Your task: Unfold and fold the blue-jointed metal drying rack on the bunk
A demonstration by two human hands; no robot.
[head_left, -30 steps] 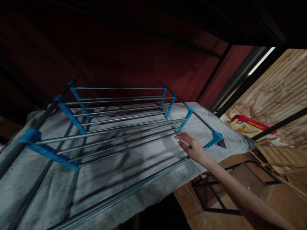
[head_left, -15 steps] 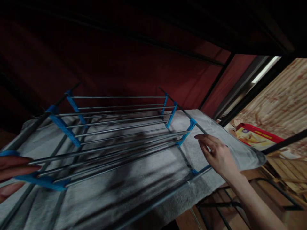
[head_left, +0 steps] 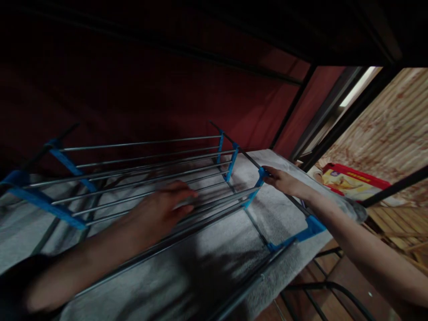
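A rack of grey metal rods (head_left: 147, 143) between blue plastic brackets lies across a grey cloth. My left hand (head_left: 163, 207) reaches over the middle of its rods, thumb and fingers pointing right; motion blur hides whether they close round a rod. My right hand (head_left: 284, 180) has its fingertips pinched at the top of a blue bracket (head_left: 257, 191), where it meets the dark side pole (head_left: 249, 158). Another blue bracket (head_left: 309, 228) sits nearer on the right side. On the left, a blue bracket (head_left: 50, 205) carries the ends of several rods.
Grey cloth (head_left: 267, 214) covers the surface below the rack. Dark red fabric (head_left: 150, 102) hangs behind, with black frame bars (head_left: 294, 107) around it. A red and yellow box (head_left: 354, 180) stands to the right. Black metal rails (head_left: 327, 285) are at the lower right.
My left hand has moved from the near-left bracket to the middle of the rods. My right hand has come up onto the right-hand bracket. The near-right blue bracket now stands raised along the side pole.
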